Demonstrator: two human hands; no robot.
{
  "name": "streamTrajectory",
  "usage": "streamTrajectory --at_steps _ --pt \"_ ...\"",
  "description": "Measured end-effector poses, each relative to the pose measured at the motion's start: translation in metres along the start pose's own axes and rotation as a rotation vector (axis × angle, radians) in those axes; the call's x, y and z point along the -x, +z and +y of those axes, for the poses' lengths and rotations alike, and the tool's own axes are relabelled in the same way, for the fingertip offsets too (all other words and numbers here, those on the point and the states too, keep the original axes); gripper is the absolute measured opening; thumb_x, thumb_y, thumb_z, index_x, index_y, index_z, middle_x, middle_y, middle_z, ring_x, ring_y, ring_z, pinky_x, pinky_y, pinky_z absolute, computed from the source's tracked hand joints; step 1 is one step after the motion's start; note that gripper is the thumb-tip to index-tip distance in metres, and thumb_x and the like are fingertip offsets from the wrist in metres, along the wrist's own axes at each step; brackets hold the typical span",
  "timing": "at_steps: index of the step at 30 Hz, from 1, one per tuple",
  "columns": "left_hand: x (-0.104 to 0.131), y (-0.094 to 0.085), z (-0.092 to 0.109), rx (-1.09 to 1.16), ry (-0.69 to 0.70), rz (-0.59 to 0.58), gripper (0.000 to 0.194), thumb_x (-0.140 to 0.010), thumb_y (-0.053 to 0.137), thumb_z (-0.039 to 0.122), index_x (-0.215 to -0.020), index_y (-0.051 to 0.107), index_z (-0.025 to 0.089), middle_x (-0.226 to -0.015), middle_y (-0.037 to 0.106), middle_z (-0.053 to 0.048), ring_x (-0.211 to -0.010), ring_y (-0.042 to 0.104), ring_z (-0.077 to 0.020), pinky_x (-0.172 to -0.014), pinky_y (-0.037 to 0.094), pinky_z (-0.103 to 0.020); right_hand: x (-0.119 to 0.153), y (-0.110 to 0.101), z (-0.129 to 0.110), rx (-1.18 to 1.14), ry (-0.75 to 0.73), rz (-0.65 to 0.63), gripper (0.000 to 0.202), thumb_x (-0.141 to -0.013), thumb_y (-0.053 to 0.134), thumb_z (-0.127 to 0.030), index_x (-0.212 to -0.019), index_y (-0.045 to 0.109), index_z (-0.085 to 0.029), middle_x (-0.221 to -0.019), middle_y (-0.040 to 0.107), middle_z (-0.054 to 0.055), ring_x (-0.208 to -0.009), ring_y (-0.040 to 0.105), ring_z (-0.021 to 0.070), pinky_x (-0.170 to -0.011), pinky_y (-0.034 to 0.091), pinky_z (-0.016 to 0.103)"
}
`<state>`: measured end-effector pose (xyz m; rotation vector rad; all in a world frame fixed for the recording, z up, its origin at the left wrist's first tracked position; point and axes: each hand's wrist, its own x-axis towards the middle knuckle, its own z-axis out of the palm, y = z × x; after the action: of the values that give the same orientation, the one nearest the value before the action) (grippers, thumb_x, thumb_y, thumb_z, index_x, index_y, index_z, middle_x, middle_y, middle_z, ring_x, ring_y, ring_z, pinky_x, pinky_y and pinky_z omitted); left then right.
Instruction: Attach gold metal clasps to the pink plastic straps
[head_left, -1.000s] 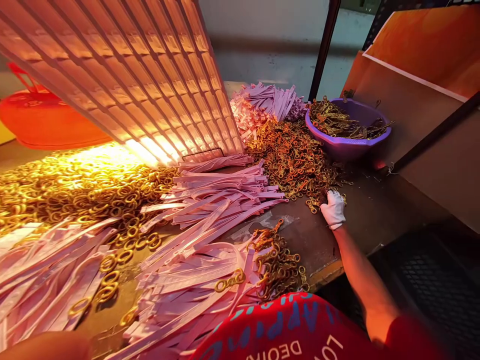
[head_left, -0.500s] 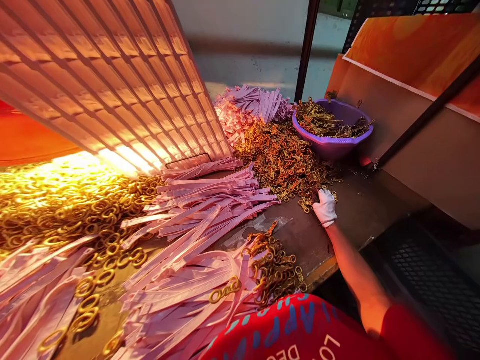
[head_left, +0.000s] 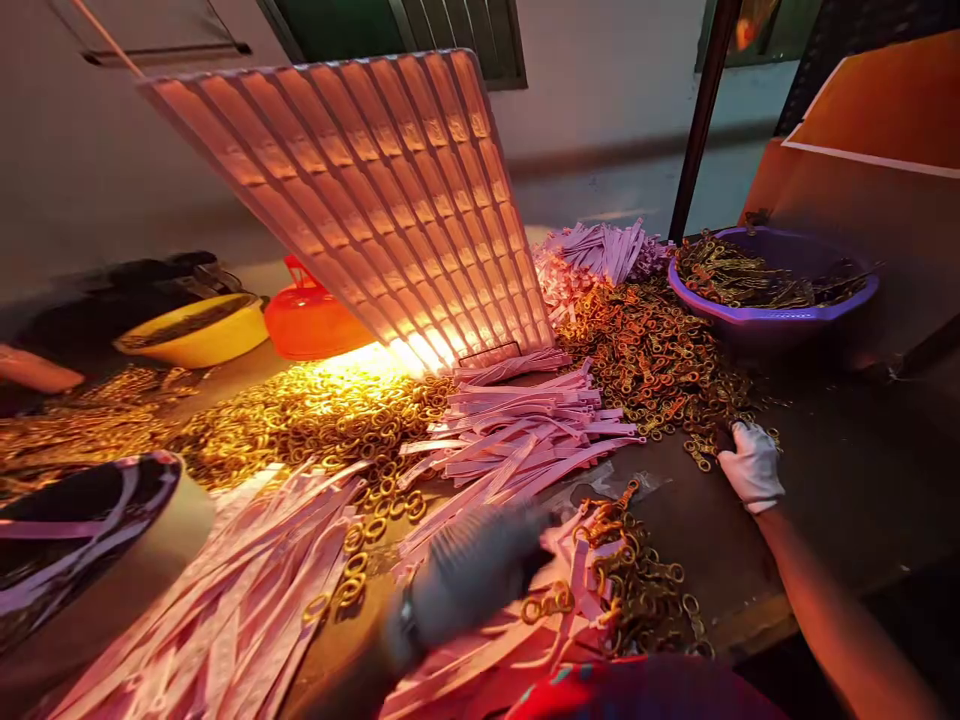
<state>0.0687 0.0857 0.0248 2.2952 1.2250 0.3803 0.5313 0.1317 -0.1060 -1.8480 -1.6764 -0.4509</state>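
The right hand (head_left: 752, 466), in a white cotton glove, rests on the dark desk (head_left: 840, 500) with its fingers curled down into the near edge of the large heap of small brass-coloured metal clasps (head_left: 645, 365). It looks bunched over a few of them, though whether any is truly pinched cannot be told from here. The left hand (head_left: 469, 570), in a grey glove, is blurred; it hovers over the nearer, smaller pile of brass clasps (head_left: 637, 590) and the pale pink flat straps (head_left: 525, 435) beyond its fingertips, and its grip cannot be told.

The clasps seem hard, stiff and light one by one, but they tangle through each other's rings, so a pull on one would likely drag its neighbours. A loose one at the rim of the heap, taken by its ring, looks the easiest hold. The straps are thin, limp and slippery-looking, best lifted by an end.

Beyond the right hand, past the heap, stands a purple plastic bowl (head_left: 757, 315) filled with more clasps. Further to the left of both hands a spread of shiny gold rings (head_left: 315, 415) glows under a slanted ribbed lamp panel (head_left: 390, 200). Behind it sit an orange plastic tub (head_left: 307, 320) and a yellow bowl (head_left: 195, 330). Close by the left forearm lies a big roll of tape (head_left: 90, 540).
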Motion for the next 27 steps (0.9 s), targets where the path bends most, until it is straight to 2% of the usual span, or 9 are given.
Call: streamTrajectory --at_steps 4,8,12,16,18,20,23,25,27 --pt "-0.033 0.005 -0.037 -0.323 -0.301 0.171 0.029 -0.098 0.057 0.024 -0.124 0.069 0.019 -0.12 0.071 -0.015 -0.11 0.069 -0.0315 -0.099 0.053 -0.045 0.0 0.003 0.002 0.05 -0.005 -0.004 0.015 -0.069 0.056 -0.016 -0.084 0.059 -0.02 -0.078 0.063 0.01 -0.077 0.059 0.0289 -0.071 0.043 0.036" --pt "-0.054 0.015 -0.065 -0.294 -0.311 0.122 0.029 -0.088 0.062 0.019 -0.115 0.072 0.017 -0.115 0.074 -0.014 -0.103 0.072 -0.0297 -0.091 0.057 -0.04 0.0 0.003 0.002 0.068 0.006 -0.012 0.009 -0.072 0.055 -0.016 -0.079 0.057 -0.021 -0.077 0.062 0.01 -0.076 0.058 0.0284 -0.07 0.042 0.036" --pt "-0.056 0.016 -0.081 -0.244 -0.295 0.136 0.033 -0.086 0.054 0.014 -0.112 0.074 0.018 -0.11 0.077 -0.01 -0.101 0.073 -0.0252 -0.091 0.057 -0.036 -0.001 0.004 0.002 0.068 0.01 -0.013 0.009 -0.072 0.055 -0.016 -0.079 0.058 -0.02 -0.078 0.063 0.011 -0.078 0.058 0.0286 -0.072 0.042 0.036" --pt "-0.051 0.009 -0.092 -0.195 -0.298 0.153 0.036 -0.082 0.05 0.012 -0.103 0.077 0.019 -0.09 0.08 -0.005 -0.082 0.073 -0.0206 -0.08 0.058 -0.031 -0.003 0.004 0.002 0.053 0.001 -0.022 0.011 -0.069 0.057 -0.014 -0.078 0.058 -0.02 -0.076 0.06 0.01 -0.077 0.056 0.0281 -0.071 0.042 0.036" --pt "-0.047 0.003 -0.096 -0.193 -0.315 0.192 0.033 -0.08 0.05 0.013 -0.098 0.077 0.018 -0.085 0.079 -0.004 -0.079 0.073 -0.0208 -0.077 0.058 -0.031 -0.004 0.004 0.002 0.044 0.009 -0.035 0.009 -0.069 0.058 -0.015 -0.076 0.057 -0.02 -0.075 0.059 0.009 -0.077 0.055 0.0276 -0.071 0.041 0.035" --pt "-0.045 -0.004 -0.097 -0.212 -0.343 0.266 0.033 -0.082 0.049 0.016 -0.102 0.076 0.016 -0.089 0.079 -0.007 -0.084 0.073 -0.0227 -0.08 0.058 -0.033 -0.004 0.004 0.002 0.039 0.014 -0.04 0.007 -0.07 0.058 -0.015 -0.076 0.058 -0.02 -0.075 0.059 0.009 -0.077 0.055 0.0276 -0.071 0.041 0.036" --pt "-0.049 -0.006 -0.093 -0.237 -0.364 0.36 0.036 -0.093 0.046 0.025 -0.117 0.071 0.015 -0.104 0.078 -0.01 -0.096 0.073 -0.0241 -0.087 0.057 -0.035 -0.005 0.005 0.002 0.031 0.014 -0.03 0.006 -0.072 0.058 -0.016 -0.077 0.059 -0.019 -0.075 0.06 0.01 -0.077 0.054 0.0279 -0.072 0.04 0.036" --pt "-0.056 0.0 -0.087 -0.231 -0.348 0.345 0.037 -0.097 0.05 0.032 -0.125 0.068 0.017 -0.111 0.078 -0.01 -0.097 0.073 -0.0232 -0.088 0.057 -0.033 -0.005 0.006 0.002 0.03 0.012 -0.025 0.004 -0.073 0.058 -0.017 -0.077 0.059 -0.019 -0.075 0.06 0.01 -0.077 0.055 0.0278 -0.071 0.04 0.036" --pt "-0.063 0.01 -0.082 -0.227 -0.323 0.283 0.039 -0.091 0.062 0.034 -0.127 0.068 0.019 -0.114 0.077 -0.009 -0.1 0.073 -0.0243 -0.091 0.057 -0.034 -0.005 0.006 0.002 0.033 0.005 -0.021 0.004 -0.073 0.057 -0.017 -0.077 0.059 -0.019 -0.074 0.06 0.01 -0.075 0.055 0.0275 -0.07 0.039 0.035"
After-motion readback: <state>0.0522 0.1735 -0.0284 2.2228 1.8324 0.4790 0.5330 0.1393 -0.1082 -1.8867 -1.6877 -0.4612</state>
